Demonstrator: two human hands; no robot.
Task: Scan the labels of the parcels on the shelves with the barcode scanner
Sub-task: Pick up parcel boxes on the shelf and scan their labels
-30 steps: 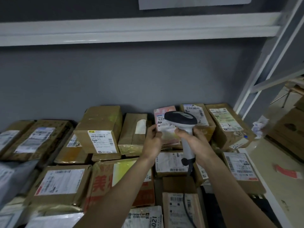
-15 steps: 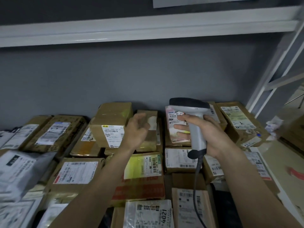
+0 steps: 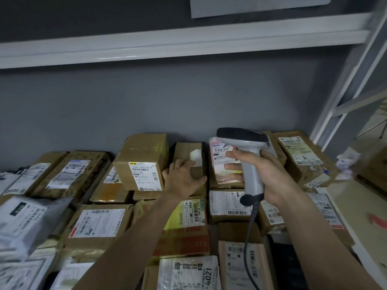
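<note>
My right hand (image 3: 270, 176) grips the handle of a grey barcode scanner (image 3: 249, 164) with a dark head, held upright over the back row of parcels. Its cable (image 3: 250, 231) hangs down from the handle. Just behind the scanner stands a pink-labelled parcel (image 3: 222, 164). My left hand (image 3: 182, 178) lies on the front of a narrow brown box (image 3: 188, 151) with a white sticker, fingers curled around its edge. To the left of that sits a taller brown box (image 3: 142, 162) with a printed label facing me.
Several labelled cardboard boxes and grey plastic mailers (image 3: 23, 220) crowd the shelf. A white shelf beam (image 3: 188, 42) runs overhead against the grey wall. A white upright post (image 3: 345, 91) stands at right, with floor and more boxes (image 3: 374, 170) beyond.
My left hand left the pink-labelled parcel, moved left and came down on the narrow brown box. The scanner rose and stayed in my right hand. The view shifted left.
</note>
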